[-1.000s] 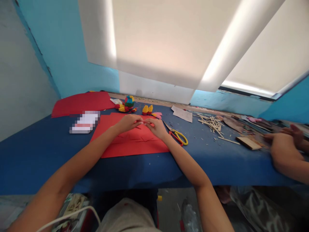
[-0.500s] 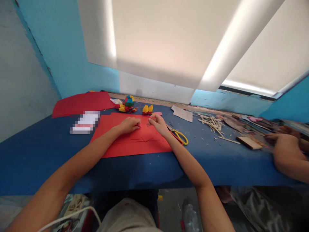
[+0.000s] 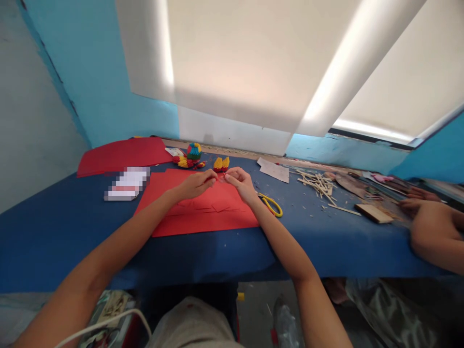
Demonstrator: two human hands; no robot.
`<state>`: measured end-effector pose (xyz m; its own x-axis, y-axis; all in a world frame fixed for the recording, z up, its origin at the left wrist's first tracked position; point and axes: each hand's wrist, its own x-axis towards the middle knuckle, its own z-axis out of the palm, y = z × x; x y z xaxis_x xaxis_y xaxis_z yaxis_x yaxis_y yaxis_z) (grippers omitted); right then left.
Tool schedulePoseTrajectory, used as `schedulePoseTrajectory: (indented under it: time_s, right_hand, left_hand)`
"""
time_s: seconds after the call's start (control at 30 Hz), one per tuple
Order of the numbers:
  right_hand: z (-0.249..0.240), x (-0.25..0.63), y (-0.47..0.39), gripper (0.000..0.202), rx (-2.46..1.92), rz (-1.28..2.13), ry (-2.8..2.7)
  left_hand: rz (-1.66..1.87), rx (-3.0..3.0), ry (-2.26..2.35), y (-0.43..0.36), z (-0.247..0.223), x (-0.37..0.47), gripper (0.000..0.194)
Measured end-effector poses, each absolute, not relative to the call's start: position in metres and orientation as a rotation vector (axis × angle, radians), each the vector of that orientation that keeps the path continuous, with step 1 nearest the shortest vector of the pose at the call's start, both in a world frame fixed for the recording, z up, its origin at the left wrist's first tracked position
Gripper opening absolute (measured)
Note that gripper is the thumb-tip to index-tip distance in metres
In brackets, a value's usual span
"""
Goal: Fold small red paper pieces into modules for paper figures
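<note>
The small red piece point(image 3: 218, 177), apparently paper, is up between the hands above the red sheet point(image 3: 203, 228); the left hand point(image 3: 196, 185) has its fingers together on it, while the right hand point(image 3: 242, 184) has its fingers curled in close beside it (whether they clamp it too, I cannot tell). A light pinch near its edges should spare it stray creases. Mind the yellow-handled scissors point(image 3: 276, 208) beside the right forearm point(image 3: 277, 234) and the yellow-and-red pieces point(image 3: 221, 165) just beyond; toward the counter's front edge point(image 3: 174, 281) looks roomier.
</note>
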<state>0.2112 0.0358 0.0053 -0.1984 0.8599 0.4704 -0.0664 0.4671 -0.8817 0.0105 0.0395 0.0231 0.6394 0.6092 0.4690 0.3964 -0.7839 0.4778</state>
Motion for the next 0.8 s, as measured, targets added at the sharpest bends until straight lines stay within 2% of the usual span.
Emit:
schedulePoseTrajectory:
  time_s: [0.13,0.23,0.4,0.8]
  right_hand:
    - [0.004,0.212,0.034,0.023,-0.676,0.762,-1.678]
    - [0.008,0.213,0.028,0.014,-0.686,0.501,-1.814]
    - [0.015,0.213,0.019,0.015,-0.736,0.137,-1.998]
    - [0.014,0.218,0.022,0.017,-0.680,-0.078,-2.151]
  left_hand:
    - [0.961,2.502,0.779,0.038,0.026,0.009,0.032]
    - [0.994,2.500,0.739,0.039,0.026,0.008,0.032]
    - [0.927,2.527,0.675,0.042,0.024,0.008,0.029]
    - [0.896,2.500,0.630,0.041,0.022,0.010,0.025]
